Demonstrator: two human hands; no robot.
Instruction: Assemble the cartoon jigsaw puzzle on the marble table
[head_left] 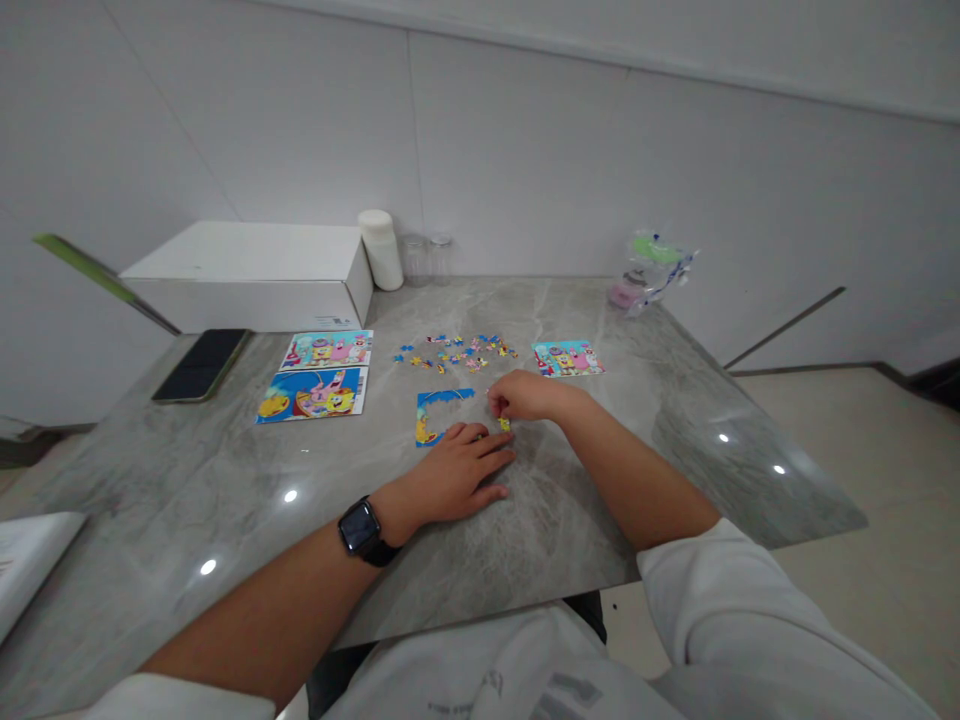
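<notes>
A partly joined jigsaw puzzle (pixel 424 415), blue and yellow with a gap in its middle, lies flat on the table. My left hand (pixel 465 470) rests palm down over its lower edge, fingers spread, hiding part of it. At the puzzle's right side, my right hand (pixel 525 396) is closed in a pinch. Its fingertips are at a small yellow puzzle piece (pixel 505 424), close to my left fingertips. Loose puzzle pieces (pixel 457 355) are scattered just beyond the puzzle. A finished-looking cartoon puzzle or picture card (pixel 568 358) lies farther right.
Two cartoon picture sheets (pixel 313 395) and a phone (pixel 201 366) lie left on the grey table (pixel 570 520). Along the wall stand a white box (pixel 255 275), a white bottle (pixel 381 250) and two clear glasses (pixel 428 260). A plastic bag (pixel 649 275) sits at the back right.
</notes>
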